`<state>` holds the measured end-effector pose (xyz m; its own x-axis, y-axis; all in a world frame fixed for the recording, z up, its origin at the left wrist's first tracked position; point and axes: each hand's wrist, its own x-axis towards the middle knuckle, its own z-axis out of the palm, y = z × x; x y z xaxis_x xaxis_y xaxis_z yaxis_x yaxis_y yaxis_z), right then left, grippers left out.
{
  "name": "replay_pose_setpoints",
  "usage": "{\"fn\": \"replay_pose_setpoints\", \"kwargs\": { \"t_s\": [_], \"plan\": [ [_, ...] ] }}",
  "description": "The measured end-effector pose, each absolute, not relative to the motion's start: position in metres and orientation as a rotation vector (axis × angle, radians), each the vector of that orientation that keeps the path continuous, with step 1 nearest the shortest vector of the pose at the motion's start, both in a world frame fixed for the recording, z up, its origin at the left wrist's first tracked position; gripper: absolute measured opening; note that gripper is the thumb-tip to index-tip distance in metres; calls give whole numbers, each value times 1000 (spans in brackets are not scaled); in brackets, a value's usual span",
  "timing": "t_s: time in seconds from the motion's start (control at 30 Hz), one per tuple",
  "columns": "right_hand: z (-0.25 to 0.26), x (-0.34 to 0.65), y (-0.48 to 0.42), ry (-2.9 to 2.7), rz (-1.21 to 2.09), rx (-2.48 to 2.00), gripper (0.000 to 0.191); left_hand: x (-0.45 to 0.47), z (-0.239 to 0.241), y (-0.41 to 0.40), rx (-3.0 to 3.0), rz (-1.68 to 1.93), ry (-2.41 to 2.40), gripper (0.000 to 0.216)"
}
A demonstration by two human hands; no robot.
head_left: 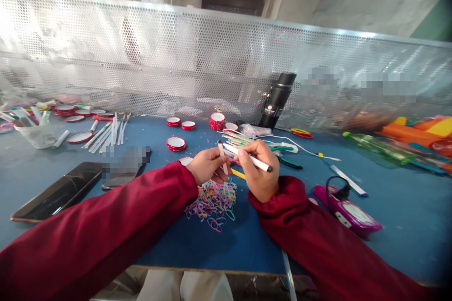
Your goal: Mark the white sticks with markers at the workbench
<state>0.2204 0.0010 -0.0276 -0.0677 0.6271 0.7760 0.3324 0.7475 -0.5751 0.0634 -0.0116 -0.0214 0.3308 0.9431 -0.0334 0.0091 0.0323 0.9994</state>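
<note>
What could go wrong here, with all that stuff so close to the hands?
The left hand might brush the pile of colorful bands just below it and scatter them. The right sleeve is near the purple box with a black cord, so it could bump the box or catch the cord. And the white pen could slip from the right hand if its grip loosens.
</note>
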Motion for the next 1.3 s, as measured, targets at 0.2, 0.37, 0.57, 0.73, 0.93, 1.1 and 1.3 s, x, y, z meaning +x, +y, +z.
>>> {"fn": "replay_pose_setpoints", "kwargs": {
  "t_s": [0.2, 0.37, 0.57, 0.73, 0.93, 1.1, 1.3],
  "plan": [
    [-30, 221, 1, -1688, 301, -770, 8, 63, -23, -11, 1327, 933, 961, 14],
    [-28, 220, -1, -1709, 278, -764, 8, 63, -23, -11, 1335, 928, 960, 16],
    [-27, 218, -3, -1717, 308, -763, 7, 63, -24, -11, 1363, 921, 947, 16],
    [-28, 218, -4, -1727, 318, -758, 8, 63, -26, -11, 1372, 925, 934, 17],
    [-26, 219, -3, -1727, 287, -767, 8, 62, -26, -10, 1365, 932, 931, 21],
    [-29, 220, 0, -1690, 296, -778, 7, 62, -24, -10, 1351, 932, 965, 16],
    [-30, 220, 1, -1671, 300, -780, 8, 63, -23, -11, 1339, 934, 961, 15]
  ]
}}
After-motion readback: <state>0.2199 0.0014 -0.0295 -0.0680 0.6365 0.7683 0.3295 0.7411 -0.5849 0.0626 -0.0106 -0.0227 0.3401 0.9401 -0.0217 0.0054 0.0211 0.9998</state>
